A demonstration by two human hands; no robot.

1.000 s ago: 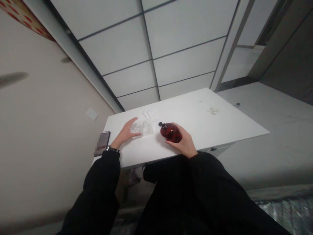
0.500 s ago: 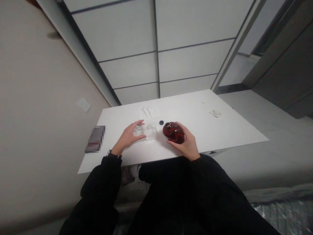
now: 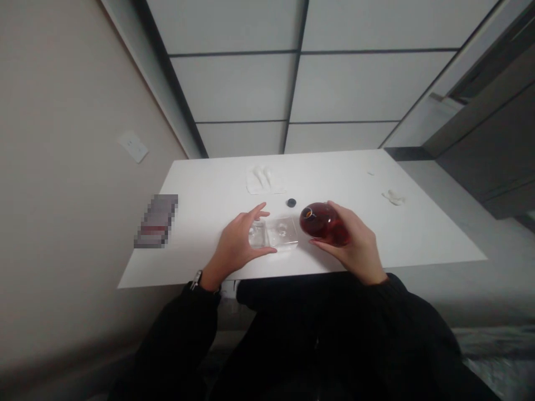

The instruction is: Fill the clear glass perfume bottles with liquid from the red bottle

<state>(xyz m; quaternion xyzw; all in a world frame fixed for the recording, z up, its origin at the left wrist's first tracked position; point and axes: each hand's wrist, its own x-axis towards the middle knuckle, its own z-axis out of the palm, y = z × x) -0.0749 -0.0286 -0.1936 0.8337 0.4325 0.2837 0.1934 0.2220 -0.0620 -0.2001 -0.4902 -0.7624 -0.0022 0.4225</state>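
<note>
On table [image 3: 334, 172], right grip [image 3: 355, 245] holding red bottle [image 3: 324, 224], tilted further; left [image 3: 236, 242] wide around tray [image 3: 278, 233].

A glossy dark-red glass bottle [image 3: 324, 224] gleams beside a clear, smooth moulded-plastic tray [image 3: 278, 232] on a matt white tabletop [image 3: 200, 189] with a smooth finish. A small black cap [image 3: 291, 203], dull and seemingly plastic, sits on the same surface, near a sheet of soft white paper tissue [image 3: 265, 181] with a faintly rough texture. A matt black cloth sleeve [image 3: 179, 328] meets a metal watch band [image 3: 196, 280] with a dull shine.
</note>
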